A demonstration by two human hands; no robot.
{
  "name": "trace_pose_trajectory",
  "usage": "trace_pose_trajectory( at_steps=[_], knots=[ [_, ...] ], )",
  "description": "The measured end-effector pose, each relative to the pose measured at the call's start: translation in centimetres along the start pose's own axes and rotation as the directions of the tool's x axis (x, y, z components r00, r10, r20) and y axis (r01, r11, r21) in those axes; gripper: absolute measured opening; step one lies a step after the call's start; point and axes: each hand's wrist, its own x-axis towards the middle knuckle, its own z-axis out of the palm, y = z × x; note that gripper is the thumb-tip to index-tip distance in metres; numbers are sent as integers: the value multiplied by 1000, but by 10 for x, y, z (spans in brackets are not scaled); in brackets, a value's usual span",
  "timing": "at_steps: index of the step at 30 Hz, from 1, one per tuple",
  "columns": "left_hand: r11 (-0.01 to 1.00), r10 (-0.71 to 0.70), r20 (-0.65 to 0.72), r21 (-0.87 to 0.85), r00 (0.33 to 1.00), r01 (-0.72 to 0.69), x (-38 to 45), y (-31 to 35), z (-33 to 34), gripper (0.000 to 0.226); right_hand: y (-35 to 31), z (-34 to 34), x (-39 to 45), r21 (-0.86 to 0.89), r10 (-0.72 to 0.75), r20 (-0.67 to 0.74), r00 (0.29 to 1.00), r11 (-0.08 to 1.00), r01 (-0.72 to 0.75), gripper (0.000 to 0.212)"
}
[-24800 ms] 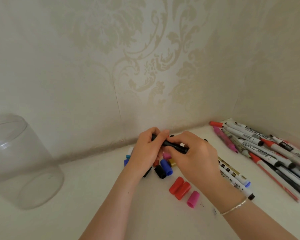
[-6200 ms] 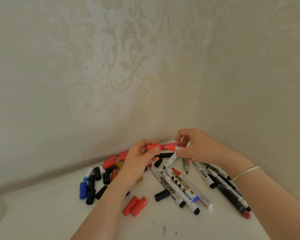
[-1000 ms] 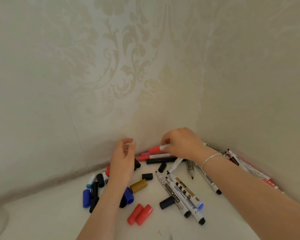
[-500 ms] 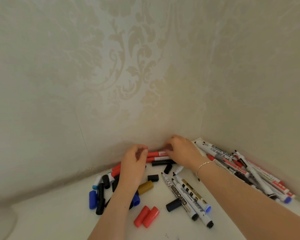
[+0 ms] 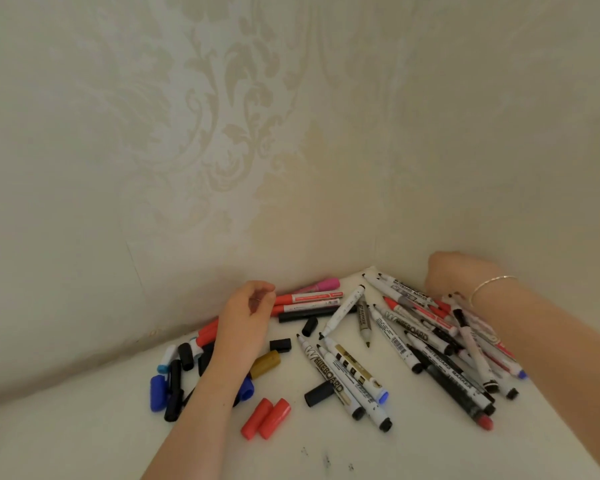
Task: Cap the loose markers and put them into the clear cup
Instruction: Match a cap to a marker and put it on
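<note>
Between the left hand (image 5: 248,315), loosely curled and holding nothing, and the right hand (image 5: 456,277), grip hidden, uncapped markers (image 5: 340,372) and caps (image 5: 267,417) lie; clear cup unseen, most capping judged outstanding.

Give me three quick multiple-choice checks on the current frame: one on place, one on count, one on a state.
1. Where is the pink-capped marker?
A. against the back wall
B. in the right hand
C. at the front edge

2. How many loose red caps lie side by side near the front?
A. one
B. two
C. four

3. The gold-banded marker is:
A. capped
B. uncapped
C. snapped in two

Answers: 1 A, it lies along the wall; 2 B, a touching pair; 3 B, its bare tip shows.
</note>
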Motion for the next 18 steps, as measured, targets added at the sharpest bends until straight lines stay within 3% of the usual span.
trace_pose_trajectory(
  at_steps=[3,9,13,18],
  knots=[
    [999,43,34,-14,998,-42,-6,6,5,14,6,2,-3,17,-15,0,1000,1000,15,4],
    [986,169,143,-25,975,-167,-20,18,20,15,19,6,-20,116,-43,58,997,993,36,9],
    [977,214,187,-53,959,-208,-29,25,28,16,32,6,-34,228,-41,165,986,974,3,35],
    [975,221,217,-74,951,-210,-39,36,34,16,41,13,-40,337,-26,246,969,939,-61,37]
  ],
)
